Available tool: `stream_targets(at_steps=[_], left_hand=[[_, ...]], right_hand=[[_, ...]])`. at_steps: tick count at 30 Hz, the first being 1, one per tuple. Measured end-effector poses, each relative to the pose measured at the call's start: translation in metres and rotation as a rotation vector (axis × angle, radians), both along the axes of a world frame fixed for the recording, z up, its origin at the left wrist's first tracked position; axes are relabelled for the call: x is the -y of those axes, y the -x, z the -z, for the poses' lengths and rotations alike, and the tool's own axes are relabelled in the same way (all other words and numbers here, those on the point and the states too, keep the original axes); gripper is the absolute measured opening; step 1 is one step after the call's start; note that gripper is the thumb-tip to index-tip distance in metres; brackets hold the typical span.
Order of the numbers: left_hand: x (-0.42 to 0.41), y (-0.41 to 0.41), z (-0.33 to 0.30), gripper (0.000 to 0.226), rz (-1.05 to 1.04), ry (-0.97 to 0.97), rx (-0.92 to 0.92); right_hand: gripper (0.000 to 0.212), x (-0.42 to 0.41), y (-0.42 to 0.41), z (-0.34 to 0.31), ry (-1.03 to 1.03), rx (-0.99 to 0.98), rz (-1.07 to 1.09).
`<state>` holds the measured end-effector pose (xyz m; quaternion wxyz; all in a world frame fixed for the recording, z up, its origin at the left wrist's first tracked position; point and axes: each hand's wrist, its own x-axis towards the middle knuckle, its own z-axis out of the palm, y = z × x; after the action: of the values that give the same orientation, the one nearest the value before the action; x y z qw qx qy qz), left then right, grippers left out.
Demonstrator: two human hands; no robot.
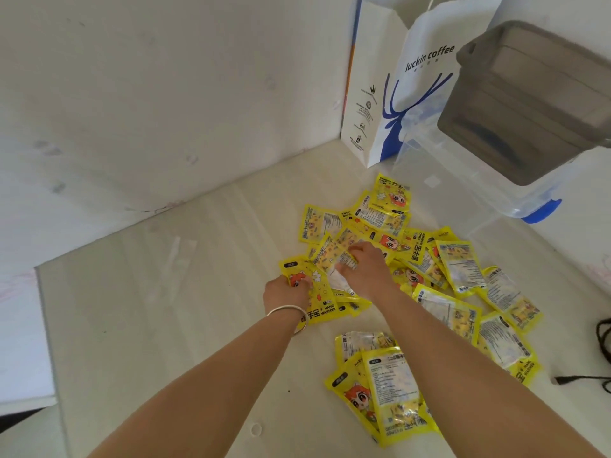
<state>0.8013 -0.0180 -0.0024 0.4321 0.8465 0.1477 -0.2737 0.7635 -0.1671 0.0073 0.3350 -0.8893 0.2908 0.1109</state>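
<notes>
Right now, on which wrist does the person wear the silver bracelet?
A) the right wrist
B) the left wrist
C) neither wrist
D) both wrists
B: the silver bracelet circles the wrist of the left hand, which grips yellow packets, while the wrist of the right hand is bare.
</notes>
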Motion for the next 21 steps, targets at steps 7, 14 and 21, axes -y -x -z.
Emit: stream_targets(at_steps=[7, 14, 21], left_hand=[[-0.002, -0.012, 0.005, 0.032, -0.059, 0.064, -0.067], [0.0, -0.011, 0.002, 0.013, -0.281, 0.331, -0.228], [-0.01, -0.008, 0.0, 0.015, -0.291, 0.326, -0.133]], right_hand=[[0.057, -0.017, -0.011, 0.002, -0.064, -0.072, -0.035], [0.046, -0.015, -0.008, 0.0, -0.225, -0.053, 0.109], [0.025, -0.01, 0.012, 0.004, -0.244, 0.048, 0.416]])
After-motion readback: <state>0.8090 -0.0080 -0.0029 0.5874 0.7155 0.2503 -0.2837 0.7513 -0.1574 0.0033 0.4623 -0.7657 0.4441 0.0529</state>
